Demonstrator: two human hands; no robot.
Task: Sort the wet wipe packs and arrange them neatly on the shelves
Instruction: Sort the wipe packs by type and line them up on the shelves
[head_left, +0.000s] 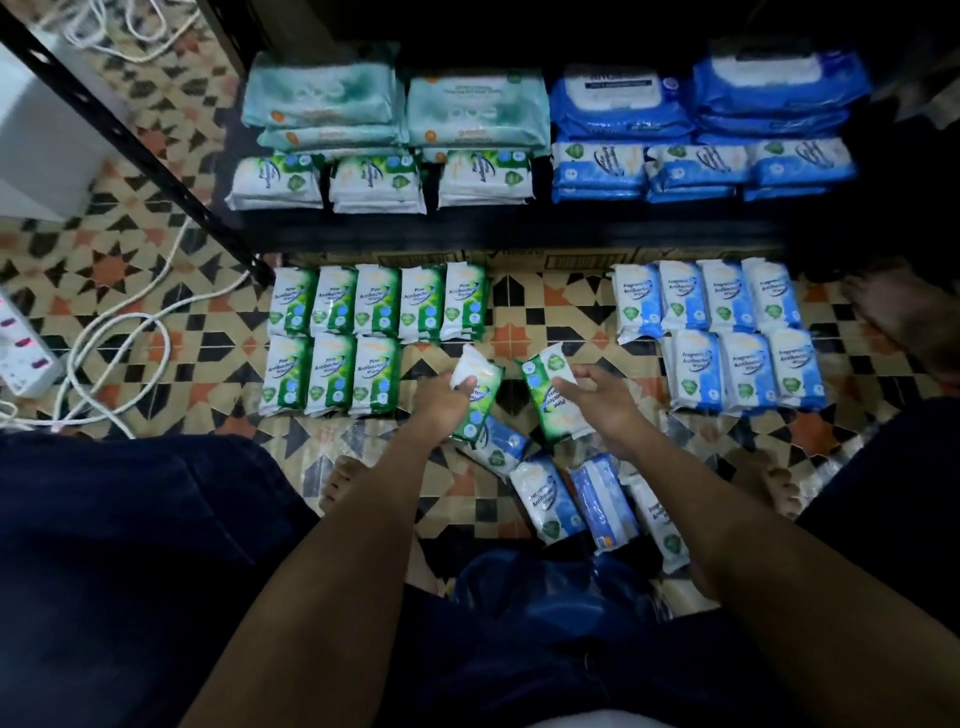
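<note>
You hold a green pine wipe pack in each of your hands: the left hand (441, 400) grips one pack (475, 395), the right hand (597, 400) another (550, 400), likely bound for the gap in the green rows (332, 338) on the floor. Blue packs (727, 332) sit grouped apart, colour by colour; unsorted ones (571, 499) lie nearest you. The shelf (493, 228) above already carries sorted stacks. Patterned tile floor (545, 312), cables (104, 338) at left.
</note>
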